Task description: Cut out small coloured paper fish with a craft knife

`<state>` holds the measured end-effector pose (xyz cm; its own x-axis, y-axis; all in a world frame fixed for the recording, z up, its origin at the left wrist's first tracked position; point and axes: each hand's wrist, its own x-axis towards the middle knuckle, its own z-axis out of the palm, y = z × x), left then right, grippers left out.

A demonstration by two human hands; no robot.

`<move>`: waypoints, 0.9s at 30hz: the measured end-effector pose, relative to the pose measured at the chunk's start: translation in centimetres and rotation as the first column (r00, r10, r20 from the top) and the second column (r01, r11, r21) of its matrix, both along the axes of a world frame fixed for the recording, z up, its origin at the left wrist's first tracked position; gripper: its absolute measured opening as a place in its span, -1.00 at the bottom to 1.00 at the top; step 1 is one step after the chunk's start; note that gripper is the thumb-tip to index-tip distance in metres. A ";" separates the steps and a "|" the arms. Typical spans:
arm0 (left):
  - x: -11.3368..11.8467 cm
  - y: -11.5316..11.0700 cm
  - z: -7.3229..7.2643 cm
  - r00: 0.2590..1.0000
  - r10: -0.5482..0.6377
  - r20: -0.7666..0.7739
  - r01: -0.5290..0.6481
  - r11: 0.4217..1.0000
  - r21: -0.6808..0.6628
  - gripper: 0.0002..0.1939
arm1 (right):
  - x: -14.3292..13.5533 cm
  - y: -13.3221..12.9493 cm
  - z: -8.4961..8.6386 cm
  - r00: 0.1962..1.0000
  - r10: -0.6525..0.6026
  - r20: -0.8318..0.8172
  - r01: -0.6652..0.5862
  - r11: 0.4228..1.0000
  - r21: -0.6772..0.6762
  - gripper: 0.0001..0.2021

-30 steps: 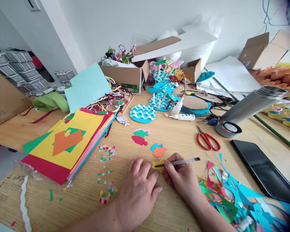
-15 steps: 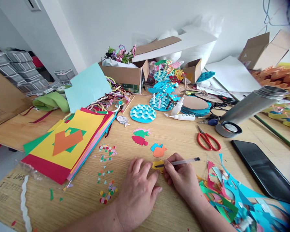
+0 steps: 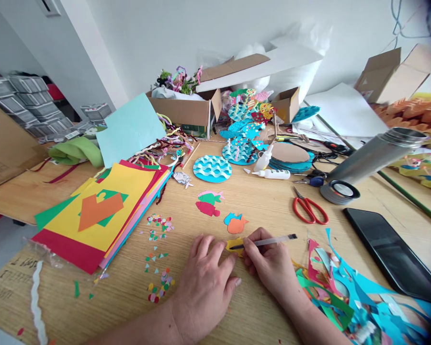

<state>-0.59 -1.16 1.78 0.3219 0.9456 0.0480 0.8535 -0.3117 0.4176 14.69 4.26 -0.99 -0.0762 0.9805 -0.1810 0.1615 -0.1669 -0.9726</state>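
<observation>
A small yellow paper cutout [image 3: 233, 243] lies on the table between my hands, partly covered by fingers. My right hand [image 3: 269, 261] grips a pen [image 3: 269, 241], its tip resting on the yellow paper. Flat on the table, my left hand [image 3: 210, 275] has its fingers spread, with fingertips at the cutout's left edge. Just beyond are an orange paper fish [image 3: 237, 225] overlapping a blue one [image 3: 230, 218], and a red paper fish [image 3: 207, 208] beside a green one [image 3: 211, 198].
Red-handled scissors [image 3: 309, 211], a black phone [image 3: 391, 251] and paper scraps [image 3: 348, 287] lie to the right. Confetti pieces [image 3: 161, 278] and stacked coloured paper [image 3: 93, 220] are at left. Behind stand glue bottles [image 3: 276, 174], a wavy blue disc [image 3: 211, 168] and a steel flask [image 3: 373, 155].
</observation>
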 end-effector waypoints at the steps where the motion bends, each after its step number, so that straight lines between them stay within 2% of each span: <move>1: 0.0 0.0 0.0 1.000 0.001 -0.003 -0.001 1.000 0.000 -0.78 | 0.0 0.0 0.0 1.000 0.002 0.002 -0.002 1.000 0.001 -0.77; 14: 0.0 0.0 0.0 1.000 0.002 -0.011 -0.002 1.000 0.012 -0.84 | 0.0 0.0 -0.1 0.999 0.026 0.024 -0.026 0.999 0.029 -0.76; 27: 0.0 0.0 0.2 1.000 -0.005 -0.017 0.005 1.000 -0.001 -0.82 | 0.0 0.1 -0.4 1.000 0.023 0.022 -0.024 0.998 0.059 -0.76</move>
